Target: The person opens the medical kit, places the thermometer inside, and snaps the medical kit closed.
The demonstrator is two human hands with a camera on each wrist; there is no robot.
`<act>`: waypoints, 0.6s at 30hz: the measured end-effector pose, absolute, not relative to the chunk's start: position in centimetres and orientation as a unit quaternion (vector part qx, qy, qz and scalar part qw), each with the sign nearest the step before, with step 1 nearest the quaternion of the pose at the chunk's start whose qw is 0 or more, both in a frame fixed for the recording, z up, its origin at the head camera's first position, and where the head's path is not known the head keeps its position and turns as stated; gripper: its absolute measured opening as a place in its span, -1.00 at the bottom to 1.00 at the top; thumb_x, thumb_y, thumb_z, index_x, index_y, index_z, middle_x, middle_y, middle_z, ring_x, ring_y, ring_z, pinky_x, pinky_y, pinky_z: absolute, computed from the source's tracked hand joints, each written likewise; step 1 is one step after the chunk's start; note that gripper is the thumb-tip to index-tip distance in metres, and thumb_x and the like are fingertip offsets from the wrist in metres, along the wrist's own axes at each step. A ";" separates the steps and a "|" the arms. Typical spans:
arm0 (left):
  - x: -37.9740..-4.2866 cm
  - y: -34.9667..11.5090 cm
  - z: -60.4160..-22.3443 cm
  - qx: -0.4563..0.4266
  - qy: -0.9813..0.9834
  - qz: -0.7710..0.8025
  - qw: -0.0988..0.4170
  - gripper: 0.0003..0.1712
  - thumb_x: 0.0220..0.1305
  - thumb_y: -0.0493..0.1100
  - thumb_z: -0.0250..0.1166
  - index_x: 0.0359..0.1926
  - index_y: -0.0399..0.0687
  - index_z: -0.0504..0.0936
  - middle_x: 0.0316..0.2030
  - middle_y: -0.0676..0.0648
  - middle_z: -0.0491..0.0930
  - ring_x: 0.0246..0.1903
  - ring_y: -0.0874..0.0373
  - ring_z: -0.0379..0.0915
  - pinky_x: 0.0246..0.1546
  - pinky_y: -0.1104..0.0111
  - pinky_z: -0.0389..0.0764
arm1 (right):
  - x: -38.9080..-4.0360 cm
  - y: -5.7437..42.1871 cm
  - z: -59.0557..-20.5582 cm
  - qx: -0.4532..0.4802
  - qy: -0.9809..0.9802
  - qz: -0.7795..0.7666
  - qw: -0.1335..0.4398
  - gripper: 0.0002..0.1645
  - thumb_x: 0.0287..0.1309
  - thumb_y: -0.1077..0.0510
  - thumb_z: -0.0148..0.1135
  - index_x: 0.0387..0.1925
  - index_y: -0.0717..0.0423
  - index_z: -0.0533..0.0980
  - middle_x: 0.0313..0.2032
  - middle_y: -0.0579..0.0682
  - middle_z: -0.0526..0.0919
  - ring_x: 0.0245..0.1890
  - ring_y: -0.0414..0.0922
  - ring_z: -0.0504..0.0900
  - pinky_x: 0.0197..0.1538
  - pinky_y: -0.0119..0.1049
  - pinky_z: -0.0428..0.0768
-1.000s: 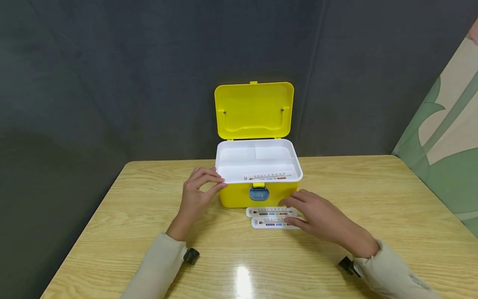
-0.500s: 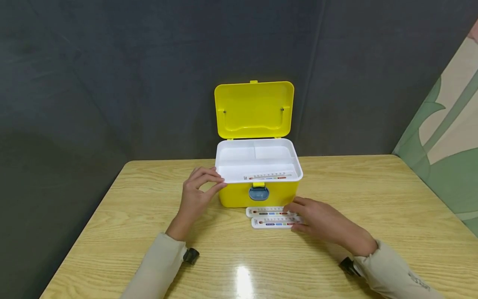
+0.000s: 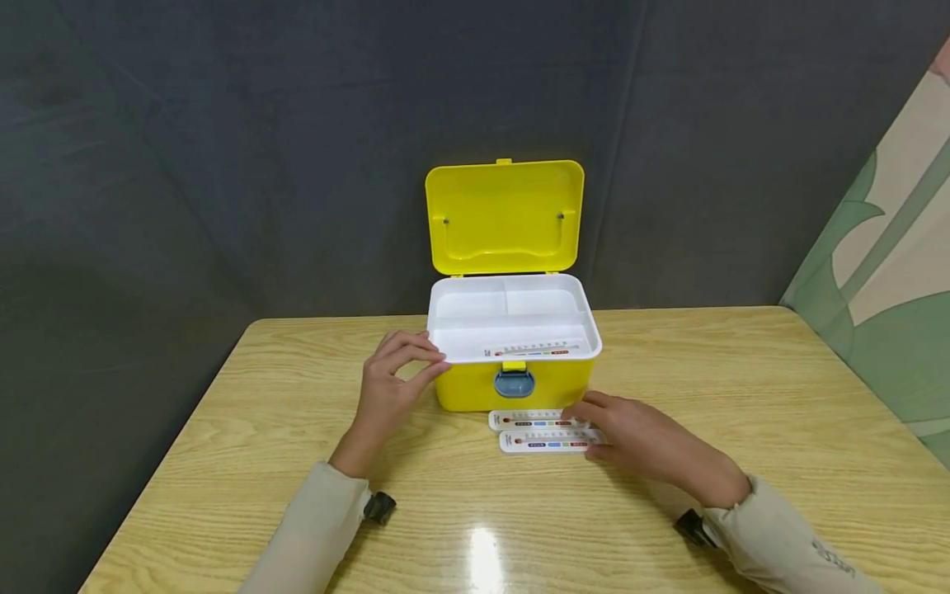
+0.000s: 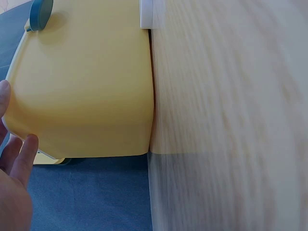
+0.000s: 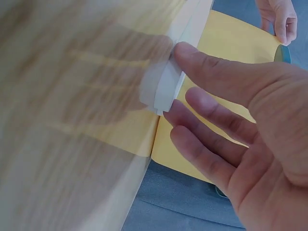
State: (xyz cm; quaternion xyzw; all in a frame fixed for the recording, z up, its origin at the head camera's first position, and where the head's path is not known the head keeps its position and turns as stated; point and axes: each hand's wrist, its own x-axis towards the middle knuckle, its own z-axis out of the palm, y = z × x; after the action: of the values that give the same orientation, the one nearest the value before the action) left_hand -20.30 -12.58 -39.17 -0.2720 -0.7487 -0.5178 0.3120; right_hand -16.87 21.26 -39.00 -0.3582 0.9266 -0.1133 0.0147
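Observation:
A yellow storage box (image 3: 460, 388) with a white compartment tray (image 3: 466, 334) stands at the middle, its lid raised. My left hand (image 3: 389, 392) holds the front left corner of its rim between thumb and fingers. On the table in front lie two flat white thermometers with coloured bands, the far thermometer (image 3: 530, 419) and the near thermometer (image 3: 549, 441), side by side. My right hand (image 3: 641, 437) grips at their right ends, with fingers over the far one and the thumb at the near one's edge. In the right wrist view, the thumb (image 5: 207, 65) touches a white edge.
Another thermometer (image 3: 530, 351) lies in the tray's front compartment. A blue-grey latch (image 3: 514, 384) hangs on the box front. The upright yellow lid (image 3: 505, 219) is close to a dark curtain (image 3: 334, 165) behind the wooden table (image 3: 297, 396).
My right hand has drawn back slightly to the right and lowered onto the ends of the thermometers. The left hand stays at the box corner, and the thermometers have not visibly moved.

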 end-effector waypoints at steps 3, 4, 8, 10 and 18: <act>-20.3 -12.6 -39.2 -0.277 -0.746 -0.517 0.316 -0.83 -0.03 -0.41 0.51 -0.36 -0.16 0.78 -0.30 -0.12 0.64 -0.01 -0.12 0.53 0.28 0.45 0.53 | -16.9 21.3 -38.8 -0.362 0.924 -0.122 0.029 -0.46 -0.03 0.22 0.55 0.01 -0.07 0.54 0.07 -0.02 0.65 -0.16 -0.19 0.63 -0.14 -0.30 0.73; -20.3 -12.6 -39.2 -0.278 -0.746 -0.516 0.317 -0.82 -0.04 -0.43 0.52 -0.36 -0.17 0.77 -0.30 -0.13 0.64 -0.01 -0.13 0.53 0.28 0.44 0.53 | -16.9 21.3 -38.8 -0.366 0.921 -0.126 0.030 -0.46 -0.04 0.23 0.55 0.00 -0.06 0.53 0.06 -0.02 0.65 -0.17 -0.19 0.63 -0.15 -0.31 0.73; -20.3 -12.5 -39.2 -0.278 -0.746 -0.513 0.320 -0.80 -0.09 -0.46 0.53 -0.38 -0.19 0.77 -0.31 -0.15 0.63 -0.03 -0.16 0.53 0.28 0.44 0.54 | -16.8 21.4 -38.6 -0.381 0.914 -0.138 0.032 -0.45 -0.08 0.27 0.57 -0.04 -0.05 0.52 0.00 -0.04 0.66 -0.22 -0.22 0.61 -0.20 -0.36 0.70; -20.3 -12.5 -39.2 -0.277 -0.746 -0.514 0.320 -0.80 -0.08 -0.45 0.52 -0.38 -0.19 0.77 -0.31 -0.15 0.63 -0.03 -0.15 0.53 0.28 0.45 0.54 | -16.8 21.4 -38.4 -0.386 0.911 -0.142 0.037 -0.44 -0.10 0.26 0.58 -0.03 -0.04 0.53 -0.03 -0.06 0.66 -0.24 -0.23 0.60 -0.22 -0.36 0.69; -20.5 -12.5 -39.4 -0.278 -0.744 -0.517 0.319 -0.80 -0.09 -0.47 0.52 -0.38 -0.22 0.77 -0.31 -0.17 0.63 -0.02 -0.19 0.52 0.28 0.48 0.52 | -16.7 21.3 -38.2 -0.375 0.915 -0.136 0.062 -0.43 -0.08 0.12 0.57 0.03 -0.06 0.56 -0.09 -0.14 0.67 -0.22 -0.28 0.59 -0.18 -0.32 0.68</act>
State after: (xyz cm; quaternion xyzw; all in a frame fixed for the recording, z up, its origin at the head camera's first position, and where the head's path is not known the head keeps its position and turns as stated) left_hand -20.52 -12.46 -39.38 -0.2777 -0.7443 -0.5169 0.3189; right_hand -16.67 21.25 -38.18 -0.3747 0.9151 -0.1358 0.0617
